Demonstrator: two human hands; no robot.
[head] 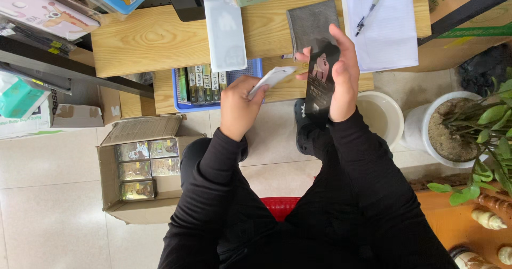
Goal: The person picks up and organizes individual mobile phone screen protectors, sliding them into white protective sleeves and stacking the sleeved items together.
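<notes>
The left hand (238, 106) is clenched on a small white slip (273, 78), pinched at its near end so the far end points right toward the other hand. The right hand (341, 77) grasps a tall black packet (321, 85) upright, fingers wrapped round its right edge and thumb on the front, above the person's lap. Slip and packet sit just apart. To do this well, the judgement is that the right hand should hold the packet steady by its edges, while the left keeps a light pinch so the thin slip does not crease.

Beyond the hands lies a wooden table (154, 39) with a grey cloth (309, 23), a white flat box (225, 31) and white paper (392, 39) with a pen (368, 14). A blue tray (181, 107) of packets sits just under the table's near edge. On the floor to the left stands an open carton (112, 189) of boxes; to the right, a white bucket (392, 114) and a potted plant (464, 125)
</notes>
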